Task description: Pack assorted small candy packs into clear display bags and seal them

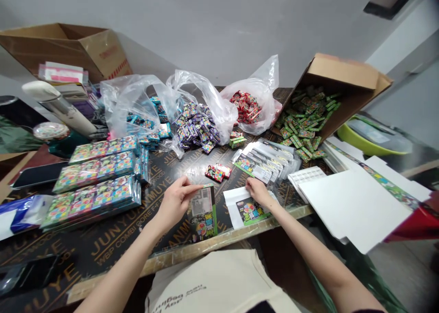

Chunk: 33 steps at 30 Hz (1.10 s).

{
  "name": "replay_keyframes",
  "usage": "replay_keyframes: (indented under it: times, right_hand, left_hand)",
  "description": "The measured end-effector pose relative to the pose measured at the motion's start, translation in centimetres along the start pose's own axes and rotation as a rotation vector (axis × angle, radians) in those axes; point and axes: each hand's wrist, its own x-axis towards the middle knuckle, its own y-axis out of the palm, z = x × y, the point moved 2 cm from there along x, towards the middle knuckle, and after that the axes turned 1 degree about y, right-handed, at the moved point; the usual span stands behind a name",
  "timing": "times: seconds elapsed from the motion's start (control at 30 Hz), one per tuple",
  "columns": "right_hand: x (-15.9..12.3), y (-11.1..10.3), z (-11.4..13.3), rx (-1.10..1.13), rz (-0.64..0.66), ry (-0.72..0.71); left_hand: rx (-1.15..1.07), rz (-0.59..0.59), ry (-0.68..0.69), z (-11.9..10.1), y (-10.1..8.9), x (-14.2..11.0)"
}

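My left hand (175, 201) pinches the top edge of a small dark printed box (205, 219) with a green edge and a pale label panel, near the table's front edge. Just to the right, my right hand (258, 192) is closed at the upper edge of an unfolded printed carton (252, 211) with a white flap. Between and beyond both hands lie a few small red candy packets (217, 172). Behind my right hand, several flat printed cartons (265, 160) are fanned out, overlapping one another.
Stacks of colourful packs (99, 185) stand at left beside a dark phone (39, 174). Plastic bags hold blue, purple packets (197, 126) and red packets (245, 107). A tilted cardboard box (346, 73) spills green packets (303, 125). White card sheets (343, 203) overhang at right.
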Motion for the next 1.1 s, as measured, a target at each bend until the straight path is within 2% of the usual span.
replay_keyframes:
  times: [0.1, 0.17, 0.23, 0.3, 0.43, 0.53, 0.7, 0.87, 0.93, 1.0, 1.1]
  right_hand:
    - [0.8, -1.2, 0.4, 0.043, 0.017, 0.023]
    - [1.9, -2.4, 1.8, 0.082, 0.012, 0.021]
    - [3.1, -3.5, 4.5, 0.127, -0.014, 0.002]
    - [4.2, -4.3, 8.3, 0.259, -0.015, -0.042]
    - [5.0, -4.2, 15.8, 0.742, 0.19, -0.146]
    - [5.2, -3.1, 18.4, 0.834, 0.328, -0.167]
    - [5.9, -1.5, 18.4, 0.836, 0.42, -0.136]
    - [6.0, -0.2, 18.1, 0.737, 0.374, -0.108]
    - [5.9, 0.2, 18.2, 0.684, 0.299, -0.102]
    - [5.9, 0.1, 18.0, 0.65, 0.186, -0.109]
    - [6.3, -1.3, 15.7, 0.551, -0.026, -0.104]
  left_hand:
    - [-0.019, -0.032, -0.008, 0.1, 0.1, 0.0]
    - [-0.02, -0.051, -0.02, -0.1, 0.1, -0.1]
    - [-0.023, -0.077, -0.045, -0.4, 0.0, -0.1]
    - [-0.034, -0.141, -0.077, -0.5, -0.1, -0.1]
    - [-0.085, -0.277, -0.092, -0.5, -0.2, -0.4]
    - [-0.098, -0.275, -0.063, -0.7, -0.4, -0.5]
    - [-0.092, -0.275, -0.055, -1.3, -0.5, -0.4]
    - [-0.006, -0.348, -0.073, -0.8, 0.7, -0.3]
    - [0.059, -0.319, -0.07, -0.7, 1.1, -0.2]
    - [0.142, -0.239, -0.071, -0.8, 1.2, -0.1]
    - [0.283, -0.103, -0.077, -0.7, 0.4, -0.1]
